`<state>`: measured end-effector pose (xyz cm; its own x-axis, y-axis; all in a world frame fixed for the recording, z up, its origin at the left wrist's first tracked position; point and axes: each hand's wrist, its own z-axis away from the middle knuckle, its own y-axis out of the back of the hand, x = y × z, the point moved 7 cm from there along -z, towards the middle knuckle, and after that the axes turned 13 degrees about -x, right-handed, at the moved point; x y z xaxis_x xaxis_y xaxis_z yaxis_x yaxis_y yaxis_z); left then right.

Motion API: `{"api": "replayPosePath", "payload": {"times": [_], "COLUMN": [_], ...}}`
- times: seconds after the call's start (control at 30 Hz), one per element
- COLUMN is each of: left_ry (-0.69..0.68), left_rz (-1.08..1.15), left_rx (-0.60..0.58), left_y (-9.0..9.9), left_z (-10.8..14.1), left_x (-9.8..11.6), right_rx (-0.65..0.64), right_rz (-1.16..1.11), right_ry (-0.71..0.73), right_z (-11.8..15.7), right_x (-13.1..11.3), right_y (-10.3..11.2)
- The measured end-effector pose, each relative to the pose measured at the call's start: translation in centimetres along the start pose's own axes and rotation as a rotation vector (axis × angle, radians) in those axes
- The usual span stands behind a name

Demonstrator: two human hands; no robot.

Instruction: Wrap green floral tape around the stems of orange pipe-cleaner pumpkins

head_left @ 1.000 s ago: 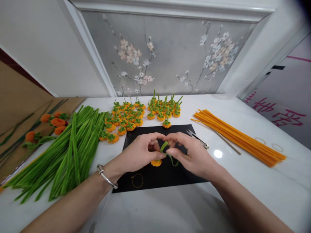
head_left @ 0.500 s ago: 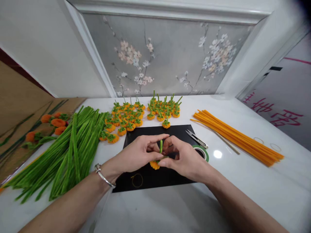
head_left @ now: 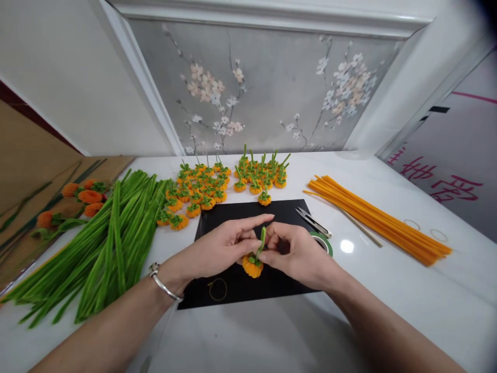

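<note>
Between my hands, over a black mat (head_left: 217, 217), is a small orange pipe-cleaner pumpkin (head_left: 252, 268) with green pipe cleaner at its top and one upright green stem. My left hand (head_left: 227, 246) pinches it from the left with thumb and curled fingers, its index finger stretched out above. From the right, my right hand (head_left: 297, 254) pinches at the base of the green stem. Part of the pumpkin's top is hidden behind the fingertips.
Many finished-looking pumpkins (head_left: 207, 189) stand behind the mat. Green pipe cleaners (head_left: 116, 243) lie left, orange ones (head_left: 380, 220) right. Snips (head_left: 313, 221) and a green tape roll (head_left: 328, 244) are by my right hand; a thin ring (head_left: 218, 289) lies on the mat.
The pumpkin has tilted and shows more of its orange body below my fingers. Its green stem leans further right. My right hand's fingers have curled in closer to the stem.
</note>
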<state>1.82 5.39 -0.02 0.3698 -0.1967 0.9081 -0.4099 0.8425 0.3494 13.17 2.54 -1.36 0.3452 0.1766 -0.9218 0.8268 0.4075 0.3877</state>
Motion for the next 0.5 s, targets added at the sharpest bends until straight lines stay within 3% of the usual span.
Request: {"api": "replayPosePath", "payload": {"times": [0.2, 0.5], "left_ry": [0.01, -0.118], "left_rz": [0.029, -0.217], "left_rx": [0.071, 0.291], "left_y": [-0.8, 0.0], "left_z": [0.3, 0.7], "left_x": [0.6, 2.1], "right_rx": [0.103, 0.29], "right_rz": [0.142, 0.227], "right_ry": [0.065, 0.192], "right_z": [0.4, 1.3], "right_x": [-1.5, -2.5], "right_y": [0.8, 2.3]}}
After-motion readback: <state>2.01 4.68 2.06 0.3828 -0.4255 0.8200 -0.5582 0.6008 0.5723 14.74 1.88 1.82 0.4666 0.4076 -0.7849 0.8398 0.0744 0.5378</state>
